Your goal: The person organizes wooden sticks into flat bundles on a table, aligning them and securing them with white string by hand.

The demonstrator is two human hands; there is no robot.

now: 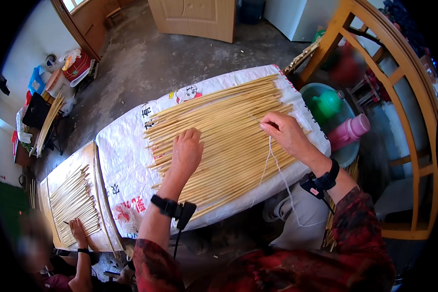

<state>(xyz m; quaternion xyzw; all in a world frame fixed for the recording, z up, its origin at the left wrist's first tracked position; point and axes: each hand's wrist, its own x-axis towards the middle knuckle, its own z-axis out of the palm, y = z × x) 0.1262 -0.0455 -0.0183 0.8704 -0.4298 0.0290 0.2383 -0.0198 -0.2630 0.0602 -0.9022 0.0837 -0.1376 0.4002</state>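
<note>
A wide row of thin, straw-coloured sticks (224,131) lies side by side on a white printed sheet (124,126). On the left part of the row, my left hand (186,152) has its fingers bent down, gripping the sticks; its fingertips are partly hidden. Over the right part, my right hand (288,134) pinches a slim needle (254,118) that points left across the sticks. From below that hand, white thread (281,175) hangs past the near edge of the sheet and loops over my lap.
Beyond the right edge, a basin (348,153) holds a green bottle (328,103) and a pink bottle (349,131). A wooden frame (399,87) stands beside it. At far left, another person's hand (78,231) rests on a smaller row of sticks (73,199).
</note>
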